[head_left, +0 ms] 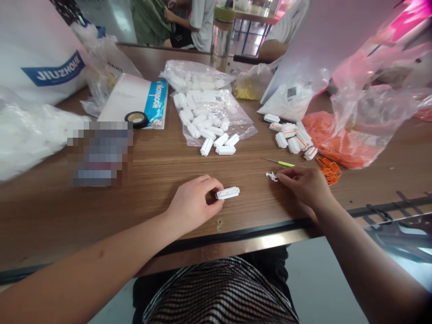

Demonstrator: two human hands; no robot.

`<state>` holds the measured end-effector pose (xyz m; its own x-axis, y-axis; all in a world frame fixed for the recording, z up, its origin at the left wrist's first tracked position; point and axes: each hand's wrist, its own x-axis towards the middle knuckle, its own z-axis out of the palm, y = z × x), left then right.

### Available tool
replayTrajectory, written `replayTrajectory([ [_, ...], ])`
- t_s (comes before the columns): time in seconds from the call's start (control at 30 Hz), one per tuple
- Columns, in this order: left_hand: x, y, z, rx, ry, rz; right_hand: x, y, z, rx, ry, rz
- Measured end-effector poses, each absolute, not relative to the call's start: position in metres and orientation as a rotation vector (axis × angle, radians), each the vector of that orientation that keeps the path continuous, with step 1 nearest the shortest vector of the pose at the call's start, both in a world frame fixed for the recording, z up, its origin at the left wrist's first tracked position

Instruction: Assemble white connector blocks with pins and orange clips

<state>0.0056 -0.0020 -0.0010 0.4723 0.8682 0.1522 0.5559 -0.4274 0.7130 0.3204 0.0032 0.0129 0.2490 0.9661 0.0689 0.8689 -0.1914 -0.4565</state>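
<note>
My left hand (197, 200) pinches one end of a white plastic connector housing (228, 193), whose face with rows of small holes is turned up. Close to a little pile of tiny white plastic pieces (271, 176), my right hand (307, 185) has its thumb and fingertips together at the pile's edge; whatever is between them is too small to make out. Just beyond that hand lies a thin pick with a green handle (285, 164). Orange plastic clips (329, 171) sit beside its knuckles, partly hidden by it.
Several white housings spill from a clear bag (236, 108) at mid-table. More housings, some with orange strips (293, 137), lie near a bag of orange parts (351, 144). Black tape (137, 119) rests on a notebook (128, 96); a bottle (222, 38) stands behind. People sit beyond.
</note>
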Motion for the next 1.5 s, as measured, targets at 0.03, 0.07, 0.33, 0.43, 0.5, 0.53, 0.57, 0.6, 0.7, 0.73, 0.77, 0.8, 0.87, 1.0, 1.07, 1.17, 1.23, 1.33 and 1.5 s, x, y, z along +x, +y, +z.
replayTrajectory([
  [0.03, 0.006, -0.002, -0.001, 2.133, 1.174, 0.694, 0.318, 0.003, 0.016, -2.115, -1.622, 0.349],
  [0.07, 0.006, -0.002, -0.001, 2.132, 1.173, 0.697, 0.314, 0.002, 0.020, -2.081, -1.597, 0.352],
  [0.33, 0.005, -0.002, -0.002, 2.131, 1.184, 0.698, 0.239, -0.011, 0.039, -1.390, -2.217, 0.527],
  [0.43, 0.005, -0.003, -0.002, 2.134, 1.171, 0.715, 0.223, -0.009, 0.034, -1.345, -2.323, 0.471],
  [0.5, 0.005, -0.003, -0.001, 2.129, 1.163, 0.725, 0.220, -0.006, 0.033, -1.332, -2.367, 0.447],
  [0.53, 0.005, -0.003, -0.001, 2.124, 1.160, 0.730, 0.219, -0.005, 0.032, -1.328, -2.385, 0.437],
  [0.57, 0.006, -0.004, -0.001, 2.121, 1.158, 0.733, 0.218, -0.005, 0.032, -1.324, -2.402, 0.424],
  [0.6, 0.006, -0.004, -0.001, 2.119, 1.157, 0.737, 0.218, -0.004, 0.033, -1.322, -2.416, 0.408],
  [0.7, 0.005, -0.004, -0.001, 2.122, 1.158, 0.741, 0.216, -0.005, 0.036, -1.306, -2.467, 0.339],
  [0.73, 0.005, -0.004, -0.002, 2.124, 1.159, 0.738, 0.216, -0.005, 0.037, -1.290, -2.487, 0.316],
  [0.77, 0.005, -0.004, -0.002, 2.125, 1.158, 0.735, 0.215, -0.006, 0.038, -1.272, -2.505, 0.298],
  [0.8, 0.006, -0.004, -0.002, 2.125, 1.159, 0.731, 0.215, -0.006, 0.038, -1.259, -2.518, 0.282],
  [0.87, 0.006, -0.004, -0.002, 2.122, 1.161, 0.724, 0.215, -0.006, 0.038, -1.256, -2.528, 0.262],
  [1.0, 0.006, -0.004, -0.002, 2.119, 1.159, 0.724, 0.214, -0.004, 0.036, -1.294, -2.524, 0.252],
  [1.07, 0.006, -0.004, -0.001, 2.121, 1.156, 0.726, 0.214, -0.004, 0.037, -1.303, -2.530, 0.245],
  [1.17, 0.005, -0.003, -0.001, 2.130, 1.165, 0.727, 0.214, -0.004, 0.039, -1.275, -2.557, 0.246],
  [1.23, 0.005, -0.003, -0.002, 2.136, 1.166, 0.733, 0.215, -0.005, 0.041, -1.233, -2.574, 0.244],
  [1.33, 0.006, -0.003, -0.002, 2.135, 1.164, 0.737, 0.215, -0.008, 0.042, -1.187, -2.572, 0.215],
  [1.5, 0.006, -0.004, -0.001, 2.128, 1.166, 0.725, 0.219, -0.012, 0.041, -1.163, -2.512, 0.169],
])
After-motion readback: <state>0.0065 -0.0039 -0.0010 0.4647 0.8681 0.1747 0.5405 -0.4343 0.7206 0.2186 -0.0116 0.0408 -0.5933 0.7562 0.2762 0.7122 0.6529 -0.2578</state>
